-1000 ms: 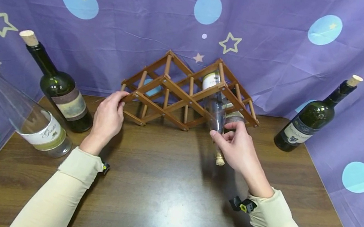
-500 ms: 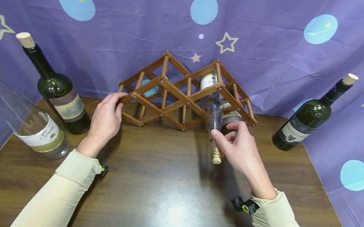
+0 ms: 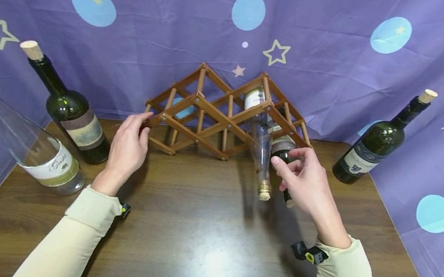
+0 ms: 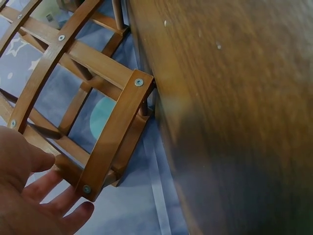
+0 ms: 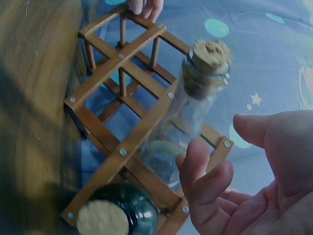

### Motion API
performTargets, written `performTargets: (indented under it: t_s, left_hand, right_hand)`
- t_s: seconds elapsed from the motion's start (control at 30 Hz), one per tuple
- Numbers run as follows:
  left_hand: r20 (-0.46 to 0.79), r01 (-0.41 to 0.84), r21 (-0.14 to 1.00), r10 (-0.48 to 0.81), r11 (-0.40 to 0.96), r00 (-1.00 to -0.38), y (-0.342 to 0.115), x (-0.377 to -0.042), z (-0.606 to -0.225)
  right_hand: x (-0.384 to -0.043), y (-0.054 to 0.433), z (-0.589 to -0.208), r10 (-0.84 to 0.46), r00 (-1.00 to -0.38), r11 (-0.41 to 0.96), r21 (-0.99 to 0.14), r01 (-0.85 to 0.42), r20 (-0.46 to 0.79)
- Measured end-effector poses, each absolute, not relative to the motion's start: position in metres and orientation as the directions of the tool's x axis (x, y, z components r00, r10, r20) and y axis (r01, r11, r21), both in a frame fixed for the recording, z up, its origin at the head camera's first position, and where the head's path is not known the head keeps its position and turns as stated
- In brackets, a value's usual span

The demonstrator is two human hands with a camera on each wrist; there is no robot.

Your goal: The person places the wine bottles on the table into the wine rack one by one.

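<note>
Sleeves (image 3: 72, 231): pale, cuffs turned back, both come in over worktop (image 3: 180, 233) from near edge.
Clear btl on L (image 3: 54, 166): stands corked by worktop's L edge, white label.
R hand (image 3: 306, 183): fingers loosely bent, thumb apart, holds nothing; just beside racked clear btl's neck.
L hand (image 3: 128, 148): fingers loose & fairly straight at rack's L end, touching, not clenched.
Racked clear btl (image 3: 262, 145): lies in rack's R half, corked neck out twd near edge, label end at back.
Racked dark btl (image 3: 284, 146): just R of it, also cork twd near edge; neck part hidden by R hand in head view.
Dark btl on L (image 3: 78, 120): upright, corked, nr worktop's far L corner.
Rack (image 3: 229, 124): wooden, zigzag top, by far edge, abt midway.
Dark btl on R (image 3: 370, 147): upright, corked, nr far R corner.
Curtain (image 3: 171, 19): purple w/ stars & blue dots, behind far edge.
</note>
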State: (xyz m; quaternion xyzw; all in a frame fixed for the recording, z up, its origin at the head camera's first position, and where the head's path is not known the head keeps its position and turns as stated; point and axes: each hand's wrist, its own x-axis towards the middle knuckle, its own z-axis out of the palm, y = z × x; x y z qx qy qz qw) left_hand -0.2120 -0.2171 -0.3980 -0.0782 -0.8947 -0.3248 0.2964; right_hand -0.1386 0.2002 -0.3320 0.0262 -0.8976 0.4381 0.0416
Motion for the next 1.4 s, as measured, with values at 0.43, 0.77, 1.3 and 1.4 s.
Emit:
performTargets:
  t_s: [0.43, 0.77, 1.3, 1.4]
  left_hand:
    - [0.635, 0.395, 0.514, -0.028, 0.762, -0.772, -0.215, -0.202, -0.390]
    - [0.670, 0.431, 0.491, -0.013, 0.757, -0.742, -0.209, -0.188, -0.382]
    - [0.671, 0.489, 0.436, 0.090, 0.755, -0.736, -0.200, -0.160, -0.374]
    - [0.679, 0.519, 0.413, 0.127, 0.748, -0.723, -0.198, -0.154, -0.374]
  right_hand:
    - [-0.141, 0.235, -0.329, 0.082, -0.972, 0.681, -0.724, -0.107, 0.221]
    - [-0.147, 0.263, -0.333, 0.214, -0.942, 0.690, -0.722, -0.041, 0.257]
    - [-0.169, 0.300, -0.370, 0.520, -0.773, 0.652, -0.754, 0.085, 0.362]
    - [-0.175, 0.308, -0.377, 0.567, -0.731, 0.633, -0.769, 0.091, 0.380]
